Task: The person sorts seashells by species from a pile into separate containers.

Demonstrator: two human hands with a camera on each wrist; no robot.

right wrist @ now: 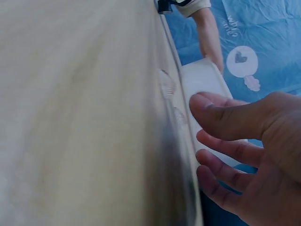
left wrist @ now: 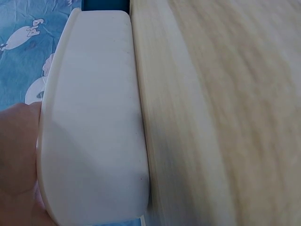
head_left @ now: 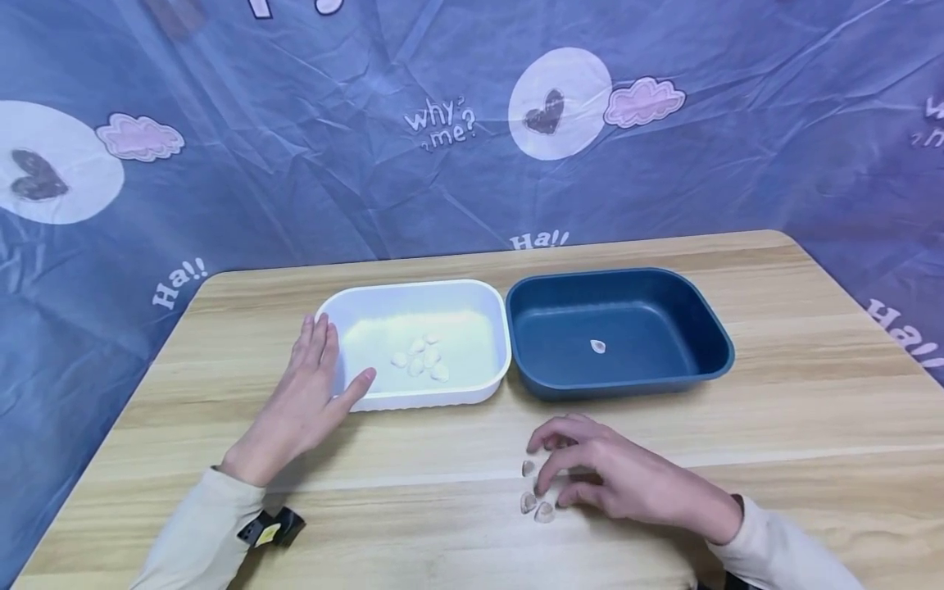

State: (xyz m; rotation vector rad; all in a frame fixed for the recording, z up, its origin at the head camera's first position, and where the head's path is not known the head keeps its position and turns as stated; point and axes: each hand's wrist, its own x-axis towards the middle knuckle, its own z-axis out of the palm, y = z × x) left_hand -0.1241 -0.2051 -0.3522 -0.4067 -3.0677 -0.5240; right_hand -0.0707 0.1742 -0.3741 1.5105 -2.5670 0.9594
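Note:
My left hand point(head_left: 306, 401) rests with straight fingers on the left end of a white plastic basin point(head_left: 413, 400), thumb over its near edge. Several pale seashells point(head_left: 416, 360) lie inside on the floor of that basin. My right hand point(head_left: 612, 471) is low over the table beside a few small ribbed seashells point(head_left: 544, 512), its fingers bent and spread. In the right wrist view, thumb and fingers stand apart with nothing seen between them, and a ribbed shell point(right wrist: 167, 84) lies just beyond the thumb. One shell point(head_left: 598, 347) sits in the dark blue basin.
The dark blue basin point(head_left: 627, 385) stands right against the white one, at the back of the wooden table point(head_left: 413, 508). Behind the table hangs a blue printed cloth point(head_left: 332, 164). A black strapped device point(head_left: 273, 528) is on the left wrist.

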